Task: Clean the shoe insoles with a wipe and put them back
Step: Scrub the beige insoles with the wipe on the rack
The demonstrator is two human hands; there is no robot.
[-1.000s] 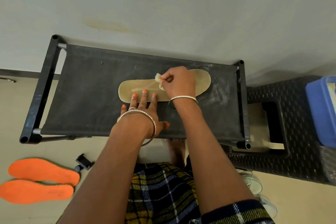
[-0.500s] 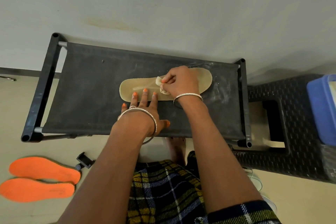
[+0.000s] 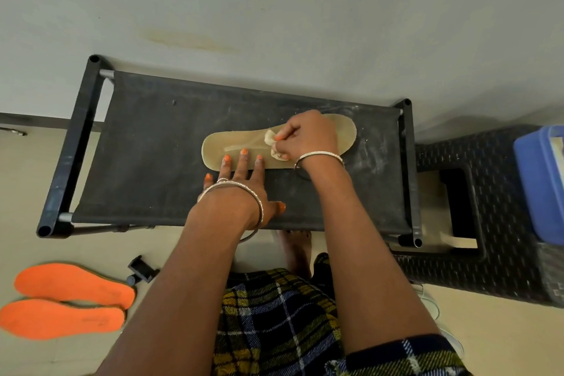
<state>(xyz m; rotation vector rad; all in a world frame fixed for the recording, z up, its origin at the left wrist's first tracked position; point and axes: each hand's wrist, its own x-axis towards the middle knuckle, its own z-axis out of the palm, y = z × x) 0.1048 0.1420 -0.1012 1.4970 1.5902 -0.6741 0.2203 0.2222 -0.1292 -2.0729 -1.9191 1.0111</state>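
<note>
On the rack, right half: tan insole lies flat, mid-clean.
Right hand: fingers pinch the crumpled wipe on it.
Left hand: straight fingers press its near edge.
Floor: two orange insoles lie loose; it looks as if none is back in a shoe yet.

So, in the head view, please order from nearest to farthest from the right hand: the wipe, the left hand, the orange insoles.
1. wipe, pinched in the right hand.
2. left hand, beside it, pressing the tan insole.
3. orange insoles, on the floor, far left.
</note>
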